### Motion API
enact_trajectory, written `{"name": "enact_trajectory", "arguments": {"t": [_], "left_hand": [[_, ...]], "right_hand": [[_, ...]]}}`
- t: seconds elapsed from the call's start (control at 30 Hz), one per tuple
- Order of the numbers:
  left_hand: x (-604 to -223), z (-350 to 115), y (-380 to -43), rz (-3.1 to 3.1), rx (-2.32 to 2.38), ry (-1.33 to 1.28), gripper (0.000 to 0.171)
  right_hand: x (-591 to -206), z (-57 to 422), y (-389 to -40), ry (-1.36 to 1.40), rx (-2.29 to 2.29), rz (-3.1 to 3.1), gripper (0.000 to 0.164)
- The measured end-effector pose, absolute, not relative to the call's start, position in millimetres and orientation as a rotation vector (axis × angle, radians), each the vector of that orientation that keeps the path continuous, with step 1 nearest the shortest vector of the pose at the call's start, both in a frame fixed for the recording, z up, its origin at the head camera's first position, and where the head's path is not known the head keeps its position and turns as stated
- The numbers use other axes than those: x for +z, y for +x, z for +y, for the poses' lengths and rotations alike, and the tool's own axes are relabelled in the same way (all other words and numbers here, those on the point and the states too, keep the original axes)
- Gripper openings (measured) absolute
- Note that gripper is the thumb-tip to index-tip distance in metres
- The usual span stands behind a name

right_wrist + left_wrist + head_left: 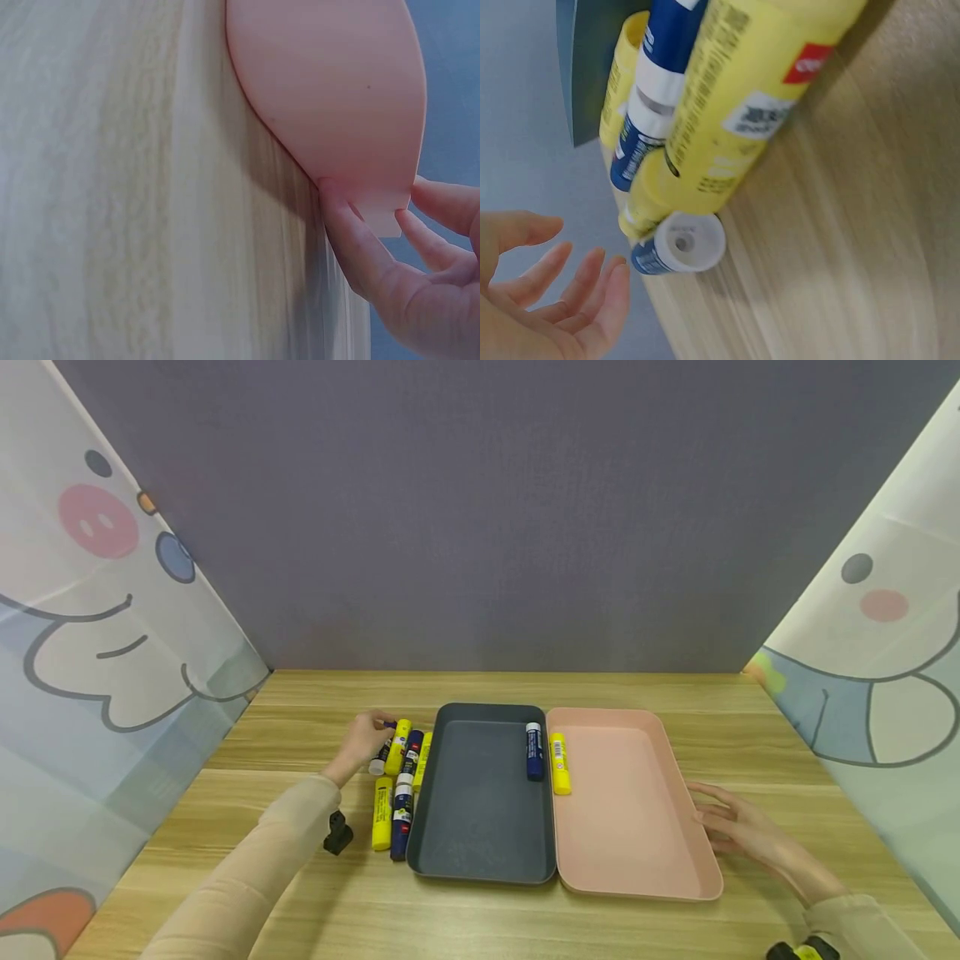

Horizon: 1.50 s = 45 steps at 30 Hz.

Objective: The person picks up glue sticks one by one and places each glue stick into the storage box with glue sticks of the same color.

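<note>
My left hand point(362, 739) hovers at the back of a group of glue sticks, over a dark blue one point(381, 756) with a white end. The left wrist view shows the fingers loosely bent and apart from that stick's white end point(694, 241), with nothing between thumb and fingers. Beside it lie a yellow glue stick point(397, 750) and several more yellow and blue ones. At the right, my right hand point(738, 831) touches the outer wall of the pink tray point(622, 835) with extended fingertips, thumb and fingers spread along its side point(330, 90).
A dark grey tray point(483, 827) stands against the pink tray's left side. One blue glue stick point(534, 756) lies along its right wall, and one yellow glue stick point(560, 766) lies along the pink tray's left wall. Behind the wooden table point(480, 681) rises a grey panel point(480, 527).
</note>
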<state>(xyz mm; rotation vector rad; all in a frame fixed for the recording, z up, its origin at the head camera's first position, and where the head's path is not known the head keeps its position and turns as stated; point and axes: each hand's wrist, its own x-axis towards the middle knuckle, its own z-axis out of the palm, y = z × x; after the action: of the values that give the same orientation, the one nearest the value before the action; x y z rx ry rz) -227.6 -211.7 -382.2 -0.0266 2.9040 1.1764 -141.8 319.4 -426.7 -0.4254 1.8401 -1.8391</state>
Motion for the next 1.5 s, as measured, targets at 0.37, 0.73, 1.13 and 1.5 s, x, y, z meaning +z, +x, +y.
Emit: {"name": "enact_trajectory", "arguments": {"t": [0.37,0.73,1.13,1.5], "left_hand": [[-389.6,-223.4,-231.2,2.915,1.196,-0.114,0.034],[-396.9,-228.8,-232.7,2.858,1.178,-0.194,0.04],[-407.9,-229.4,-235.2,2.878,1.107,-0.226,0.039],[-410.3,-229.5,-236.2,2.852,1.093,-0.255,0.041]], "right_hand": [[-426.0,319.7,-141.9,-0.483,-1.851,1.811,0.045],[-425.8,319.6,-141.6,-0.498,-1.86,1.793,0.046],[-426.7,319.4,-142.2,-0.462,-1.869,1.782,0.045],[-426.1,317.7,-141.5,-0.448,-1.874,1.79,0.044]]}}
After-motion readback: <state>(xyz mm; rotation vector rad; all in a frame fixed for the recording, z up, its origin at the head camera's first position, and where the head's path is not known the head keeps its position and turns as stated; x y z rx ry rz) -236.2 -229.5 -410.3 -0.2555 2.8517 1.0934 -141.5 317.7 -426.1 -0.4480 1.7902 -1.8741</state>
